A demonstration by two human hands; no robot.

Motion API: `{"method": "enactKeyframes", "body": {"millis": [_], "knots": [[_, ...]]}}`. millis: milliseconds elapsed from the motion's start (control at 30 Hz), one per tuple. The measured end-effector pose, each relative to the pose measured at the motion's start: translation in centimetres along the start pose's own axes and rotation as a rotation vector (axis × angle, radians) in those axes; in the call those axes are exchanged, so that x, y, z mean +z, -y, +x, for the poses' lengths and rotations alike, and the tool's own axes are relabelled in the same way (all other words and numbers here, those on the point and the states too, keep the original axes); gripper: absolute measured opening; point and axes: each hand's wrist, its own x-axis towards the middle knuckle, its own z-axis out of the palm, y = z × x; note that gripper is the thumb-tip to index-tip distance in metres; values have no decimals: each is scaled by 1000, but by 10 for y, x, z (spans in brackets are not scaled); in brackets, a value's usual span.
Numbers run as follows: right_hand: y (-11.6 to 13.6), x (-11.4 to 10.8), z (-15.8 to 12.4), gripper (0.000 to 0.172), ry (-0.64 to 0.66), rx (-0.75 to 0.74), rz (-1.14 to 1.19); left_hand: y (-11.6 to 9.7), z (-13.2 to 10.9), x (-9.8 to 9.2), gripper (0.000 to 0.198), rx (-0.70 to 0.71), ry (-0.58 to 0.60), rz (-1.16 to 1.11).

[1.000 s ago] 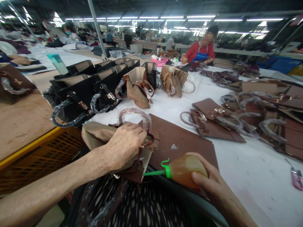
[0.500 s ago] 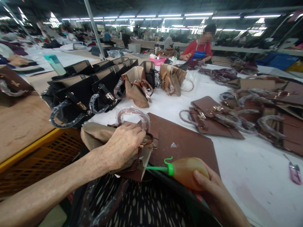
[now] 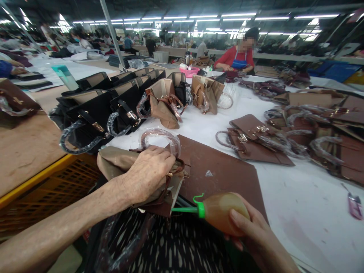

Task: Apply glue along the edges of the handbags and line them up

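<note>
A tan and brown handbag [image 3: 112, 162] lies on its side at the table's near edge, its handles wrapped in clear plastic. My left hand [image 3: 152, 170] is closed on its upper part; the fingertips are hidden behind the knuckles. In my right hand [image 3: 247, 223] is a squeeze bottle [image 3: 223, 210] of amber liquid, with a green cap and a long thin green nozzle. The nozzle points left, and its tip is at the pale edge of the handbag's panel. Whether liquid is coming out, I cannot tell. Beneath the handbag, a brown sheet [image 3: 218, 163] extends to the right.
Black handbags [image 3: 93, 110] stand in rows at the left, with tan handbags [image 3: 162, 102] beside them. Flat brown handbags [image 3: 256, 140] are piled at the right, near a pink-handled tool [image 3: 355, 206]. A yellow crate [image 3: 54, 182] is below left. Across the table sits a person in red [image 3: 237, 58].
My right hand and the bottle have shifted slightly down and left, so the nozzle tip is lower along the panel edge. My left hand and the handbag stay put.
</note>
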Motion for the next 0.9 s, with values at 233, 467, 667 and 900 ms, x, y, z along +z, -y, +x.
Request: {"method": "enactKeyframes", "body": {"millis": [233, 467, 667, 900], "knots": [[0, 2, -8, 56, -139, -65, -120, 2, 1, -3, 12, -4, -15, -18], [-2, -10, 14, 52, -208, -187, -351, 2, 0, -2, 8, 3, -12, -9], [-2, -18, 29, 53, -197, -229, -489, 2, -1, -2, 10, 5, -13, -10], [-7, -23, 41, 53, -207, -291, -579, 5, 1, -5, 9, 6, -29, -22]]}}
